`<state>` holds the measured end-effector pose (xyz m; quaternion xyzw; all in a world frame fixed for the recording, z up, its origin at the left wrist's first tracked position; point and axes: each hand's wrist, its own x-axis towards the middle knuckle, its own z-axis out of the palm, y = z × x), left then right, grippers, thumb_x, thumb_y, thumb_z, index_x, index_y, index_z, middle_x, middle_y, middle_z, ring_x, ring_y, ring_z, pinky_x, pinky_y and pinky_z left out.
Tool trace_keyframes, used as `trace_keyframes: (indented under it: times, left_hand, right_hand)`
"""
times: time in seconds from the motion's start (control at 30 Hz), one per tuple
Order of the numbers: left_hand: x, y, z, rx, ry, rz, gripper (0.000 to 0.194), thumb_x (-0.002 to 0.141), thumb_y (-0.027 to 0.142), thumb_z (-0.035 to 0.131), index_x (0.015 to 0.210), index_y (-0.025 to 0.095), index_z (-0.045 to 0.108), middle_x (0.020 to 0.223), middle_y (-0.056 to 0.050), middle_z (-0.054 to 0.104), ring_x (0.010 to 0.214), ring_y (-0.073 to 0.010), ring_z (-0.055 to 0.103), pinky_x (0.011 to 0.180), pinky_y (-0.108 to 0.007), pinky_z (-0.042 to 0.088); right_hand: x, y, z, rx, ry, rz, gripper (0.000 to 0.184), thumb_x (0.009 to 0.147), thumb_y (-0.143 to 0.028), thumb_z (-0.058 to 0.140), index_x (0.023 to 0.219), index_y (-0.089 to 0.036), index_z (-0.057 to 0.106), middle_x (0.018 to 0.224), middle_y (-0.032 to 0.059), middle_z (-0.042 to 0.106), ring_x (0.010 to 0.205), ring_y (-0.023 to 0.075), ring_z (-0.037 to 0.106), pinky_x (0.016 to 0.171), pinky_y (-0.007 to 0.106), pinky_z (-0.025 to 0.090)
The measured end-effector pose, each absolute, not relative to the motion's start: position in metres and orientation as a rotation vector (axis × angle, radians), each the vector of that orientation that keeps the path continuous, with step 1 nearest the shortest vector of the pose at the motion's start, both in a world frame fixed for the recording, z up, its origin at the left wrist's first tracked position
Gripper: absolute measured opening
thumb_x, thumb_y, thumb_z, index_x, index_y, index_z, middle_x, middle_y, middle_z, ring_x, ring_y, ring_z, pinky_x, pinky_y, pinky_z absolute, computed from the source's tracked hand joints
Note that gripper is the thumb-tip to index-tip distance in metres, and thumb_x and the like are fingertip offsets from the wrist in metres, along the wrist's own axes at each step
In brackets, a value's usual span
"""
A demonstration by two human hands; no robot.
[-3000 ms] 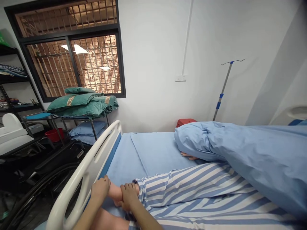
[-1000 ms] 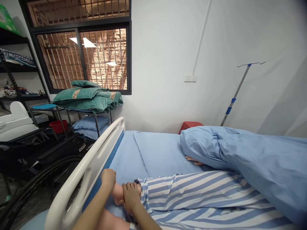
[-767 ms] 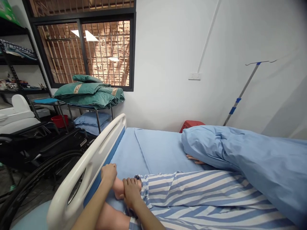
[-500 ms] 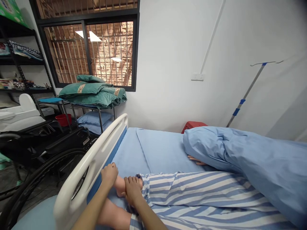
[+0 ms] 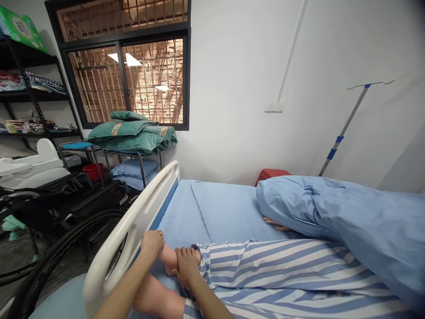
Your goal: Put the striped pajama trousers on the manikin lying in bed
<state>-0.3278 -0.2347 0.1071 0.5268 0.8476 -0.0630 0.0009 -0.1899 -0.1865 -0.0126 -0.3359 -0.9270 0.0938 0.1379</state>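
Observation:
A figure in blue-and-white striped trousers (image 5: 265, 261) lies on the bed, its smooth pinkish legs looking like a manikin's. My left hand (image 5: 153, 243) is closed around the toe end of its farther foot (image 5: 168, 256). Just above that foot, my right hand (image 5: 188, 264) wraps over the ankle, beside the trouser cuff. The nearer bare leg (image 5: 159, 297) rests on the sheet below my hands, its foot partly hidden by my left forearm. A blue quilt (image 5: 335, 217) covers the upper body, and fingers (image 5: 277, 223) poke out under its edge.
A white footboard (image 5: 133, 217) rises just left of my left hand. Beyond it stand a wheelchair (image 5: 96, 199), black shelves (image 5: 29, 95) and a rack with green folded bedding (image 5: 133, 135). A drip pole (image 5: 345, 128) and red stool (image 5: 270, 173) are behind the bed.
The view has shifted slightly, so everything sits a little lower and further right in the picture. Both hands keep their hold on the foot and ankle.

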Motion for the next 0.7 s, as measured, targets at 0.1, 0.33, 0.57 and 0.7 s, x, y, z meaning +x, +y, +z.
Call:
trace_keyframes:
  times: [0.1,0.33,0.57,0.7]
  left_hand:
    - [-0.327,-0.229,0.107,1.694,2.669,-0.263,0.034,0.084,0.021,0.038,0.099,0.010,0.066,0.091,-0.021,0.065,0.090,-0.0270,0.062,0.077,-0.039,0.046]
    - [-0.327,-0.217,0.100,1.734,2.634,-0.313,0.030,0.079,0.019,0.044,0.093,0.010,0.068,0.090,-0.018,0.066,0.085,-0.0288,0.062,0.075,-0.040,0.047]
    - [-0.334,-0.209,0.087,1.598,2.689,-0.164,0.036,0.081,0.018,0.036,0.104,0.011,0.063,0.098,-0.019,0.063,0.092,-0.0262,0.061,0.076,-0.036,0.047]
    - [-0.339,-0.213,0.087,1.521,2.674,-0.075,0.036,0.082,0.022,0.036,0.106,0.012,0.061,0.102,-0.020,0.062,0.096,-0.0259,0.060,0.078,-0.036,0.045]
  right_hand:
    - [-0.190,-0.186,-0.013,-0.975,-2.680,0.274,0.052,0.064,-0.037,0.070,0.109,-0.020,0.050,0.104,0.0102,0.055,0.098,0.0283,0.048,0.091,0.042,0.030]
    - [-0.188,-0.188,-0.010,-0.967,-2.669,0.266,0.051,0.065,-0.039,0.069,0.108,-0.020,0.050,0.102,0.0101,0.056,0.094,0.0289,0.048,0.088,0.042,0.031]
    - [-0.189,-0.188,-0.008,-0.973,-2.689,0.239,0.051,0.066,-0.040,0.068,0.110,-0.021,0.049,0.103,0.0100,0.056,0.094,0.0287,0.047,0.087,0.042,0.031]
    - [-0.190,-0.187,-0.010,-0.967,-2.708,0.236,0.052,0.067,-0.041,0.067,0.111,-0.022,0.048,0.104,0.0098,0.055,0.095,0.0289,0.047,0.087,0.041,0.030]
